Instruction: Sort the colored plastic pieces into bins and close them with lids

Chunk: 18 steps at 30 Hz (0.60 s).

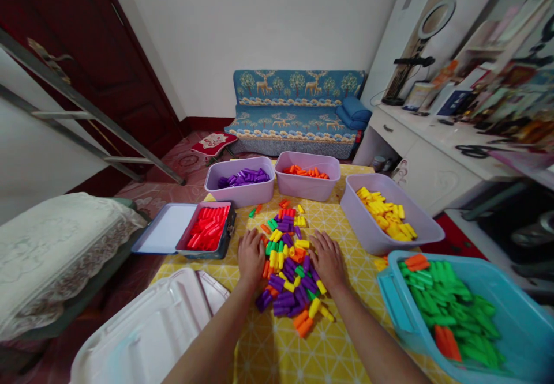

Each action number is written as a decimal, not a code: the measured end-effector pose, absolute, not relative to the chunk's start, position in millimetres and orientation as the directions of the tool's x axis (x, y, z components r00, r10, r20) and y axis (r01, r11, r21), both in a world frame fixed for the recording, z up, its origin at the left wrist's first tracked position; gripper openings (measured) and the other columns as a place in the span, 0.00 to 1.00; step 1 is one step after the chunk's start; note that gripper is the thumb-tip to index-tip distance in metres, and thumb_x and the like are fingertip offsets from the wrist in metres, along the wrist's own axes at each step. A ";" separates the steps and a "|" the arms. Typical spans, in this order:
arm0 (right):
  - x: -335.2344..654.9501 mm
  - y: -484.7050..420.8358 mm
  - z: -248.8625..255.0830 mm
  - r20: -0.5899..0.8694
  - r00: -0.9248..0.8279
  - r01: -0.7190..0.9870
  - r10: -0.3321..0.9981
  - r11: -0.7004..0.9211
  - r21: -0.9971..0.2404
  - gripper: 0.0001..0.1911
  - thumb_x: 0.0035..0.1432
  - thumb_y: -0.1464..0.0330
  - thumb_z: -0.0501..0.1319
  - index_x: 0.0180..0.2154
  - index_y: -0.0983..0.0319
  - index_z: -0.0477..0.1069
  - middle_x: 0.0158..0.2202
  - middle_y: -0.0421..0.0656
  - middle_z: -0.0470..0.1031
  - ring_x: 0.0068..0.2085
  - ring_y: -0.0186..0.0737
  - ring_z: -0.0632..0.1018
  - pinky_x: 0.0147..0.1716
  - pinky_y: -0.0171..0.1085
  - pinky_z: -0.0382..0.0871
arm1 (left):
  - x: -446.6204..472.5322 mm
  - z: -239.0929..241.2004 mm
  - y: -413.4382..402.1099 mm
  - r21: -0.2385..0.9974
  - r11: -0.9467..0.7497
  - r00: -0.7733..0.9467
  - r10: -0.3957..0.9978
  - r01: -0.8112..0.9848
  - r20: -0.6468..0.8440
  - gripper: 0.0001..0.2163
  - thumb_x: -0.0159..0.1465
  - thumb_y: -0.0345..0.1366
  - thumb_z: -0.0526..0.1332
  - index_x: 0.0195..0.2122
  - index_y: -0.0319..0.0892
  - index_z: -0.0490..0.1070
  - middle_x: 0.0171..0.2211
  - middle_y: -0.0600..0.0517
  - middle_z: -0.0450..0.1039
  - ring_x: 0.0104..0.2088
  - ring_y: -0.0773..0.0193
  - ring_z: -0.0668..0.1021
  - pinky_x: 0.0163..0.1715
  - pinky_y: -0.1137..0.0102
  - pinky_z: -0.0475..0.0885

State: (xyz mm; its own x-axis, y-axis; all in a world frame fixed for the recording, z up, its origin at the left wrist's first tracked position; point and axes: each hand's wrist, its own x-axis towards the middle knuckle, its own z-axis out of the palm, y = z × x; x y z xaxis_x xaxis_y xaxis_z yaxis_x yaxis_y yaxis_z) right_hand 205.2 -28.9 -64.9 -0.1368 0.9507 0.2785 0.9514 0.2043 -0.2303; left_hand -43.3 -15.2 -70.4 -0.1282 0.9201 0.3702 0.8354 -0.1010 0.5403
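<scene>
A loose pile of small plastic cap-like pieces (pixel 286 271) in purple, yellow, green and orange lies on the yellow patterned tablecloth (pixel 268 349). My left hand (pixel 251 254) rests palm down along the pile's left edge, fingers stretched forward and touching or nearly touching pieces. Along the right edge lies my right hand (pixel 328 257), also palm down with fingers extended and slightly apart. Neither hand grips a piece. Whatever is under the palms is hidden.
Around the pile stand a lilac bin of purple pieces (pixel 219 195), another of orange pieces (pixel 307 189), one of yellow pieces (pixel 363 240), and a blue tub (pixel 392 297) of green pieces with some orange. A tin (pixel 208 254) holds red pieces. White lids (pixel 142 326) lie front left.
</scene>
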 end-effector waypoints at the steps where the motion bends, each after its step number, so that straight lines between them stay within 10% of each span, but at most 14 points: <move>1: 205.6 -28.6 -65.0 0.279 -0.140 0.951 0.950 0.207 -0.228 0.21 0.65 0.68 0.54 0.58 0.59 0.69 0.66 0.48 0.65 0.67 0.50 0.62 0.63 0.55 0.56 | -42.5 -69.0 -15.7 0.530 -0.097 -0.126 0.921 0.842 0.369 0.15 0.69 0.35 0.51 0.46 0.43 0.78 0.57 0.43 0.73 0.60 0.51 0.71 0.63 0.50 0.62; 18: 206.8 -33.4 -62.3 0.277 -0.327 0.870 0.903 0.402 -0.285 0.24 0.59 0.78 0.53 0.54 0.57 0.71 0.61 0.47 0.69 0.62 0.45 0.68 0.60 0.48 0.65 | -40.2 -63.7 -18.0 0.535 -0.074 -0.138 0.928 0.842 0.345 0.14 0.69 0.35 0.52 0.46 0.44 0.77 0.57 0.44 0.73 0.61 0.51 0.70 0.64 0.50 0.61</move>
State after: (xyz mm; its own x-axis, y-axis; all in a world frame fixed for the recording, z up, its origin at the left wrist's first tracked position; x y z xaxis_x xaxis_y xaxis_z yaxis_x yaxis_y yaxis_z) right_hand 206.8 -33.4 -62.3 -0.3271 0.9034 0.2772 0.8701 0.4024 -0.2847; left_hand -40.2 -18.0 -63.7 -0.1380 0.9285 0.3449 0.8416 -0.0737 0.5350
